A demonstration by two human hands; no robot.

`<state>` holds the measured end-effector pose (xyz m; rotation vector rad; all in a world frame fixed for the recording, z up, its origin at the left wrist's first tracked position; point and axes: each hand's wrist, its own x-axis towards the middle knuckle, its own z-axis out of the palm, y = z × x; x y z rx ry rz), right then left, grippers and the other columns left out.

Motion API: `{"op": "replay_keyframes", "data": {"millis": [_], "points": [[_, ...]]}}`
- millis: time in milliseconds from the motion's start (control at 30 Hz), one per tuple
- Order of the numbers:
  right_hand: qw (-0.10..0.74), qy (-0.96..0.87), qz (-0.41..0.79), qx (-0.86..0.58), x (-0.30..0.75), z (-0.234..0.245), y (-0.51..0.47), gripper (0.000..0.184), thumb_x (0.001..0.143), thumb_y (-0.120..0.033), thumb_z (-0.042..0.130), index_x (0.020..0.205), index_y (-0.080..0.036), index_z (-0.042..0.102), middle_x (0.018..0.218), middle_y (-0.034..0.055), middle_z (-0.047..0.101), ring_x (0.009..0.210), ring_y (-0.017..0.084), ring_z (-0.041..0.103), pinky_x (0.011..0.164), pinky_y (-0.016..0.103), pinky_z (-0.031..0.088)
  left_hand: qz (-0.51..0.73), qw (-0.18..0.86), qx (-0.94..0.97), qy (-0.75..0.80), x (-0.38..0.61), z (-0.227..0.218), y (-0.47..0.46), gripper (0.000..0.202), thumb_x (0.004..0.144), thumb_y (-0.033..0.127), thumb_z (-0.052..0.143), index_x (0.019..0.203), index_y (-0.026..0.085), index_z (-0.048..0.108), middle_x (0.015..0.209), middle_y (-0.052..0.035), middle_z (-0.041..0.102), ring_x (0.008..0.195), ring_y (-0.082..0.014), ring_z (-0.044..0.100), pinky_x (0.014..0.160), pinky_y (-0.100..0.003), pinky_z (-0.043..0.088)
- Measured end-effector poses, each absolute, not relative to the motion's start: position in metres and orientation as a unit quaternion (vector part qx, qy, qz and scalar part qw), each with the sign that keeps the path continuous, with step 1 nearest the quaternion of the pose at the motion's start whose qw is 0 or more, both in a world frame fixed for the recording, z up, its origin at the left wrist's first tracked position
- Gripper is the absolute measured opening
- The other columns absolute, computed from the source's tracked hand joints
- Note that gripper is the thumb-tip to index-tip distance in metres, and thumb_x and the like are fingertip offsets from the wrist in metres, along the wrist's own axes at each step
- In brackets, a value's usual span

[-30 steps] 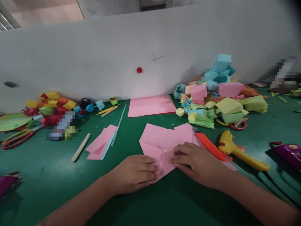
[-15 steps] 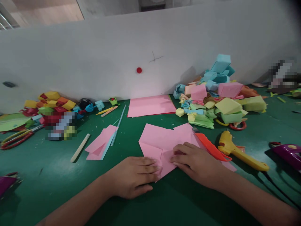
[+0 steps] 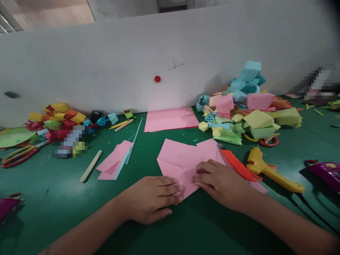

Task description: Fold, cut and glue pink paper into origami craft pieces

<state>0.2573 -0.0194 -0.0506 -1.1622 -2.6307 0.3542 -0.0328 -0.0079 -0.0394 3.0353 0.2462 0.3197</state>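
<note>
A folded sheet of pink paper [image 3: 183,154] lies on the green table, with creased flaps along its near side. My left hand [image 3: 152,198] rests flat on its near left flap, fingers stretched out and thumb apart. On the near right part, my right hand [image 3: 219,184] has its fingers curled, the tips pinching the paper at a fold. Just beyond that wrist lies an orange-handled cutter [image 3: 239,164], partly over pink paper. To its right a yellow glue gun [image 3: 273,173] trails a black cord.
A stack of pink sheets [image 3: 170,119] lies by the white partition [image 3: 114,63]. Folded paper pieces are heaped at right [image 3: 257,120] and left [image 3: 60,115]. Left of my hands are pink paper pieces [image 3: 114,161], a pale stick [image 3: 91,166] and scissors [image 3: 22,156].
My left fingers have slid slightly to the right over the flap, which now lies flatter. My right hand stays in place.
</note>
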Motion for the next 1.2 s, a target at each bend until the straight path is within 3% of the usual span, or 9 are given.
{"op": "replay_keyframes", "data": {"millis": [267,567,733,867,1000,1200], "points": [[0.136,-0.9,0.104,-0.401,0.255,-0.046,-0.021,0.028,0.101,-0.027,0.048,0.107,-0.029,0.075,0.117,0.008,0.067,0.107,0.027,0.057,0.091,0.048,0.046,0.087,0.036,0.992,0.087,-0.031,-0.038,-0.01,0.037,0.102,0.031,0.049,0.131,0.011,0.062,0.133,-0.0116,0.068,0.132,-0.0253,0.057,0.115,-0.04,0.045],[0.107,-0.942,0.121,-0.295,0.247,-0.035,-0.034,0.032,0.101,-0.046,0.051,0.127,-0.04,0.069,0.154,0.0007,0.048,0.132,0.036,0.042,0.105,0.062,0.034,0.087,0.059,0.987,0.118,-0.031,-0.041,-0.012,0.033,0.101,0.035,0.052,0.124,0.016,0.067,0.119,-0.0076,0.074,0.126,-0.0247,0.061,0.114,-0.039,0.044],[0.088,-0.937,0.115,-0.317,0.253,-0.036,-0.03,0.029,0.102,-0.043,0.05,0.113,-0.041,0.077,0.161,-0.0039,0.039,0.14,0.04,0.037,0.106,0.067,0.032,0.077,0.044,0.99,0.108,-0.03,-0.038,-0.012,0.038,0.102,0.033,0.052,0.131,0.013,0.063,0.131,-0.0097,0.069,0.131,-0.0268,0.057,0.113,-0.041,0.045],[0.074,-0.932,0.108,-0.337,0.264,-0.032,-0.024,0.03,0.102,-0.045,0.048,0.106,-0.042,0.078,0.165,-0.0097,0.03,0.145,0.042,0.03,0.109,0.074,0.024,0.08,0.041,0.99,0.107,-0.03,-0.038,-0.012,0.038,0.102,0.033,0.05,0.132,0.013,0.063,0.132,-0.0099,0.069,0.132,-0.026,0.057,0.113,-0.04,0.046],[0.055,-0.918,0.119,-0.375,0.282,-0.024,-0.015,0.032,0.102,-0.045,0.048,0.097,-0.042,0.079,0.163,-0.0126,0.034,0.15,0.042,0.02,0.11,0.077,0.021,0.08,0.039,0.99,0.109,-0.031,-0.038,-0.011,0.037,0.103,0.033,0.048,0.129,0.013,0.065,0.132,-0.0098,0.069,0.131,-0.0262,0.058,0.112,-0.04,0.047],[0.056,-0.894,0.118,-0.428,0.31,-0.025,-0.005,0.048,0.1,-0.047,0.048,0.064,-0.027,0.073,0.162,-0.013,0.034,0.151,0.045,0.017,0.108,0.075,0.028,0.087,0.035,0.99,0.102,-0.031,-0.037,-0.012,0.036,0.103,0.031,0.048,0.129,0.012,0.065,0.131,-0.0104,0.069,0.131,-0.0257,0.059,0.113,-0.039,0.046]]}}
